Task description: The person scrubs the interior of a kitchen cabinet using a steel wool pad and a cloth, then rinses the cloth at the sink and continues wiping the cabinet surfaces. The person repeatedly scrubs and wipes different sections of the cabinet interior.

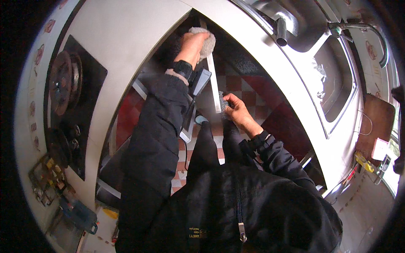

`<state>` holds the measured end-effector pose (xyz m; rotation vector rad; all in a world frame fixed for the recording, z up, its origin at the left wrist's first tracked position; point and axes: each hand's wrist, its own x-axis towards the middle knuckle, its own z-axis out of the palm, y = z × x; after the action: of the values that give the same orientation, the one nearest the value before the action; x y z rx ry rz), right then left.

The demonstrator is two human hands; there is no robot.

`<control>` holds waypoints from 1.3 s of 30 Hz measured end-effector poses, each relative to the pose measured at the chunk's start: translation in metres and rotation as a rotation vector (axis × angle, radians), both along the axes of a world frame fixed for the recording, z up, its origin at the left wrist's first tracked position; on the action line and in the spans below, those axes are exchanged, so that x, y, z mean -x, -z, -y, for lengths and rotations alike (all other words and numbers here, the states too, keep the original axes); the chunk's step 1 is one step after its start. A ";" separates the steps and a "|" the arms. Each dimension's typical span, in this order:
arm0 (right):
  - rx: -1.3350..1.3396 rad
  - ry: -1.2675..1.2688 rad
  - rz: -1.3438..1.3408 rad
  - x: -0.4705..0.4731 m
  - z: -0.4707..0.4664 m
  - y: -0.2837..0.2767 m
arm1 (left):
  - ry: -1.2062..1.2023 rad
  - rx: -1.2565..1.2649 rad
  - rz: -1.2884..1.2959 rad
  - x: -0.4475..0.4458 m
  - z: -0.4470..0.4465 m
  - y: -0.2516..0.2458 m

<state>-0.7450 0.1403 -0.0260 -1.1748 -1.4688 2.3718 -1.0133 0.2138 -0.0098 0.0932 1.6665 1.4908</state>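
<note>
My left hand [190,46] holds a light grey fluffy cloth [206,44] around the upper end of a narrow white strip [214,82], which looks like the edge of a cabinet door or panel. My right hand [242,112] is at the strip's lower end, its thumb and fingers pinching a dark grey mesh-like pad [223,102] against or beside the edge. Whether the pad touches the strip cannot be told. A grey, wedge-shaped handle or bracket [202,81] sits under my left wrist.
On the left, a gas stove [63,85] is set in the pale countertop [117,41]. To the right is a steel sink [337,79] with a faucet [281,33]. A brown cutting board [376,126] leans by the window. Red cabinet fronts [284,126] flank the checkered floor [183,158].
</note>
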 end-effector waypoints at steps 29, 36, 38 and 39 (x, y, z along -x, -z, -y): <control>-0.013 0.023 0.147 -0.012 0.003 -0.012 | 0.488 0.427 -0.127 -0.173 0.189 -0.012; -0.075 -0.143 0.221 -0.041 -0.013 -0.058 | 0.223 0.162 0.331 -0.186 0.206 -0.004; -0.065 -0.162 0.188 -0.052 -0.019 -0.082 | 0.281 0.043 0.393 -0.175 0.202 -0.006; 0.019 -0.100 0.106 -0.058 -0.025 -0.095 | 0.293 0.048 0.372 -0.169 0.200 -0.008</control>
<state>-0.6867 0.1649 0.0692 -1.2786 -1.5755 2.4277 -0.8438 0.0134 -0.0015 0.0289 1.3236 1.1655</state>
